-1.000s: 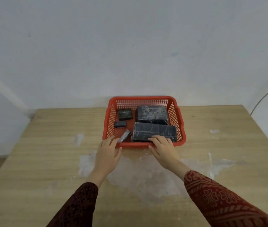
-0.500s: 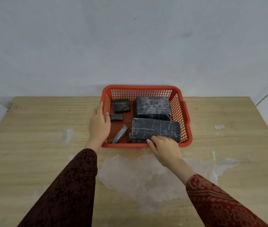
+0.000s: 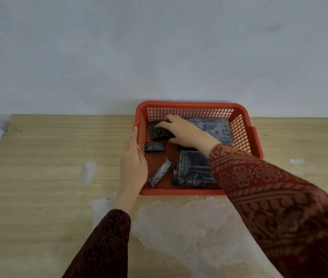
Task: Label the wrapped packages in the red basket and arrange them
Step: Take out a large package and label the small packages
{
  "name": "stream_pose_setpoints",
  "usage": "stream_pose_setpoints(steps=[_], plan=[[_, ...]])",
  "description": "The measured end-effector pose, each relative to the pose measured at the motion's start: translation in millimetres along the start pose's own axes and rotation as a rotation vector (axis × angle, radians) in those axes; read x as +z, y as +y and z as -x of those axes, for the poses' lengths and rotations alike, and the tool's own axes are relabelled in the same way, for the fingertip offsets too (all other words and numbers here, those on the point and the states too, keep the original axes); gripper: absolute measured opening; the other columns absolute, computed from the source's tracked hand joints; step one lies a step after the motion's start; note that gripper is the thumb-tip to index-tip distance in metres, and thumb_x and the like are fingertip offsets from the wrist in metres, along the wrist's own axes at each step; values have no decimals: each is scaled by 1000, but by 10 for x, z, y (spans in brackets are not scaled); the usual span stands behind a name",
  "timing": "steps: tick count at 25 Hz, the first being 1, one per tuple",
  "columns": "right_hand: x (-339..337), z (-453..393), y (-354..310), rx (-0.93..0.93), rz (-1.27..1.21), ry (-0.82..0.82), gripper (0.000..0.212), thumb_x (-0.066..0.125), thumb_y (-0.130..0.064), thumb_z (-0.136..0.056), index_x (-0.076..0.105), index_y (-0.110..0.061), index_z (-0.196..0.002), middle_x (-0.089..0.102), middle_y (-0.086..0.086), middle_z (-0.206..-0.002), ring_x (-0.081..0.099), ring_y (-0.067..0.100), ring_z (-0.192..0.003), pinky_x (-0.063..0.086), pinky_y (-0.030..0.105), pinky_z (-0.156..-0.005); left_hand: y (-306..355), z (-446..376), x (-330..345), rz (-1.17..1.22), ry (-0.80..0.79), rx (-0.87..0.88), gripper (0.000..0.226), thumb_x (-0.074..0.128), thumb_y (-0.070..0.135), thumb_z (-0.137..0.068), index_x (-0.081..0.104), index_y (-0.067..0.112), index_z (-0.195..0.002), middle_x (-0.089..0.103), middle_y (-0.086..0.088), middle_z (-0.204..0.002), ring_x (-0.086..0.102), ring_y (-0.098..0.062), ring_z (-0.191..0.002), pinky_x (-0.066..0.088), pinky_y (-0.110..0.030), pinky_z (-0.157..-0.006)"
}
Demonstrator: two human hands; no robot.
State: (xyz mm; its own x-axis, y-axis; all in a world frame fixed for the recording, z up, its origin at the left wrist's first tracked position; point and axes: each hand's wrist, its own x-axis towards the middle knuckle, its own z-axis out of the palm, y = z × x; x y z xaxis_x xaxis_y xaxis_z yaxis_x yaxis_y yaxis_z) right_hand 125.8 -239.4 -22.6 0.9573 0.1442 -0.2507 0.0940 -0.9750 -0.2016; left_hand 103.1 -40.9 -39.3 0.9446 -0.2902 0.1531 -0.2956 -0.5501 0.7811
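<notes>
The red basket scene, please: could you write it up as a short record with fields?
surface: wooden table
container: red basket, at the table's far edge
contents: five black wrapped packages
left hand: against the basket's left wall
right hand: inside the basket, fingers on the small package at far left
labels: none visible
table marks: pale patches in front of the basket
</notes>
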Motion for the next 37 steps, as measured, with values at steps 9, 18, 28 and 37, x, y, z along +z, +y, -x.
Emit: stream_pose_setpoints(steps=[9, 18, 28, 37], plan=[[-33, -389, 108, -73, -37, -75, 40, 53, -21, -90, 45, -11, -128, 60, 18, -117, 57, 35, -104, 49, 44, -85, -48, -32, -25, 49, 2, 11, 50, 34, 7, -100, 26, 17, -148, 52, -13, -128, 44, -18, -95, 32, -8, -76], [-149, -440, 112, 92, -277, -53, 33, 56, -13, -91, 49, -7, -123, 61, 16, -114, 58, 30, -97, 41, 33, -76, -17, -36, -57, 88, -3, -26, 52, 35, 6, -99, 27, 21, -148, 53, -13, -127, 47, -23, -95, 40, -19, -75], [105, -363, -183, 30, 231, 95, 58, 64, -41, -84, 50, -3, -126, 49, 15, -131, 44, 32, -122, 48, 45, -95, -34, -65, -59, 69, 10, -20, 50, 36, 6, -99, 30, 18, -147, 51, -10, -130, 44, 2, -89, 29, 8, -73], [25, 187, -266, 30, -128, 245, 55, 57, -37, -91, 43, -12, -137, 44, 12, -142, 39, 30, -131, 38, 46, -107, 0, -75, -93, 112, 71, -45, 43, 44, 17, -96, 42, 14, -139, 46, -8, -131, 45, -15, -118, 41, -34, -101]])
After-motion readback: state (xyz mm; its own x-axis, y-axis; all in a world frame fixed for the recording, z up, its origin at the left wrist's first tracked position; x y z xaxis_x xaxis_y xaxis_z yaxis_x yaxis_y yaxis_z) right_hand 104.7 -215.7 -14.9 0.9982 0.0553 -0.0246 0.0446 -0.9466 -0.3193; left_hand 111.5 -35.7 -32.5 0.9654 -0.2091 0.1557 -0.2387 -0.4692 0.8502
